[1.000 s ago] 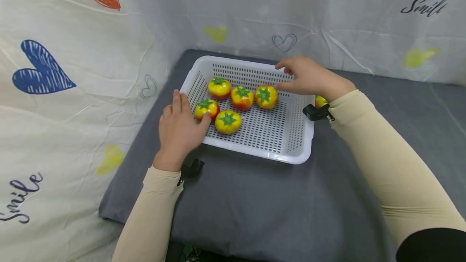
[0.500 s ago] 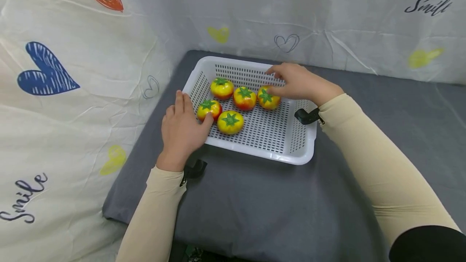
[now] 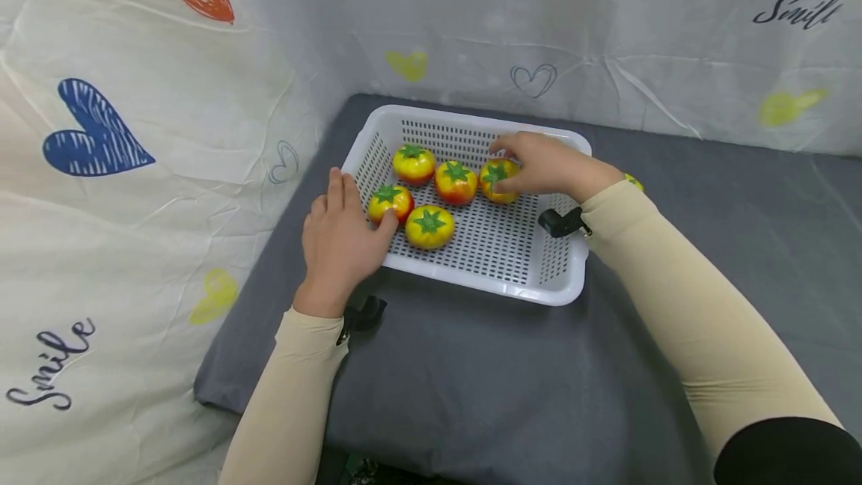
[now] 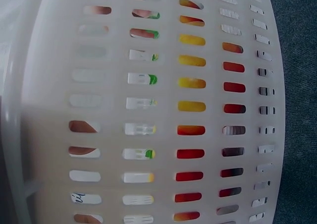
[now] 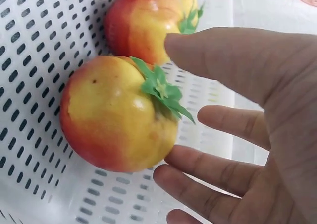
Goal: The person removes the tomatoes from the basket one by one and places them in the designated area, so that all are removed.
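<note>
A white perforated plastic basket (image 3: 471,287) holds several yellow-and-red fruits with green leafy tops, like tomatoes or persimmons. My left hand (image 3: 340,242) rests at its left rim, fingers straight, thumb by the nearest left fruit (image 3: 390,204). Over the rightmost fruit (image 3: 494,174) is my right hand (image 3: 545,163). In the right wrist view, the spread fingers and thumb of that hand (image 5: 287,115) surround one side of this fruit (image 5: 119,115) without gripping it. A fingertip lies close to its skin; contact cannot be told. The left wrist view shows the slotted basket wall (image 4: 49,60), hiding the left hand.
Another yellow fruit (image 3: 633,181) lies beyond the basket's right side, mostly hidden by the right forearm. A dark grey cloth (image 3: 465,373) covers the table. White sheets printed with hearts (image 3: 94,133) hang at the left and behind.
My right hand has travelled left and slightly down, from the basket's right rim to the rightmost fruit. My left hand keeps its place on the basket, and the fruits stay put.
</note>
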Tool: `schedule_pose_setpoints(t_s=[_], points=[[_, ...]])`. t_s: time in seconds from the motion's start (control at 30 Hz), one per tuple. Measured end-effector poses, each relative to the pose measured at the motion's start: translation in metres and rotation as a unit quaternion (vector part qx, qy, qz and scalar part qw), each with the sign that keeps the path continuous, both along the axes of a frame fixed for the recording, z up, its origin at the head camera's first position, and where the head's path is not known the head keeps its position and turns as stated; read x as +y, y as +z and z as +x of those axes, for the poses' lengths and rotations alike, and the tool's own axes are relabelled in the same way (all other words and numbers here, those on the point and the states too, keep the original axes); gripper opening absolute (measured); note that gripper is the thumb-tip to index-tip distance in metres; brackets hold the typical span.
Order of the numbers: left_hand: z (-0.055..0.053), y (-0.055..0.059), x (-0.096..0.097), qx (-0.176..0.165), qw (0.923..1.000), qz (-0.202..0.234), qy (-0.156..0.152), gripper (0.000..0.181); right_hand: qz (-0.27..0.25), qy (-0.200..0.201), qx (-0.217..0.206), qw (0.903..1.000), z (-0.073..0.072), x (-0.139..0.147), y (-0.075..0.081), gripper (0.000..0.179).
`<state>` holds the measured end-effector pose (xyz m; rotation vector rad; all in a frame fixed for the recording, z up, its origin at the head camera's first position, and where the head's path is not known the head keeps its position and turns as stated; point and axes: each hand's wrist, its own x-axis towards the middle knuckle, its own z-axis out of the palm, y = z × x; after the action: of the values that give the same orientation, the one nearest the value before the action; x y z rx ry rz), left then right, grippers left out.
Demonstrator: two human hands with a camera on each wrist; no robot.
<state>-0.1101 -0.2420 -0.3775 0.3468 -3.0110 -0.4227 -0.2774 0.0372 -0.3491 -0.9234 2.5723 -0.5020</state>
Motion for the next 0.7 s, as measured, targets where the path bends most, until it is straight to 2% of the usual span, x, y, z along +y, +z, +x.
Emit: schedule_pose_setpoints(t_s=[0.27, 0.7], points=[[-0.0013, -0.002, -0.0006, 0.001, 1.0, 0.002, -0.001, 0.091, 0.012, 0.006, -0.01, 0.9999, -0.0013, -0.0009, -0.0059, 0.072], [-0.0026, -0.0039, -0.0019, 0.008, 1.0, 0.001, -0.003, 0.091, 0.021, 0.001, -0.029, 0.9994, 0.0024, -0.0013, -0.0091, 0.069]])
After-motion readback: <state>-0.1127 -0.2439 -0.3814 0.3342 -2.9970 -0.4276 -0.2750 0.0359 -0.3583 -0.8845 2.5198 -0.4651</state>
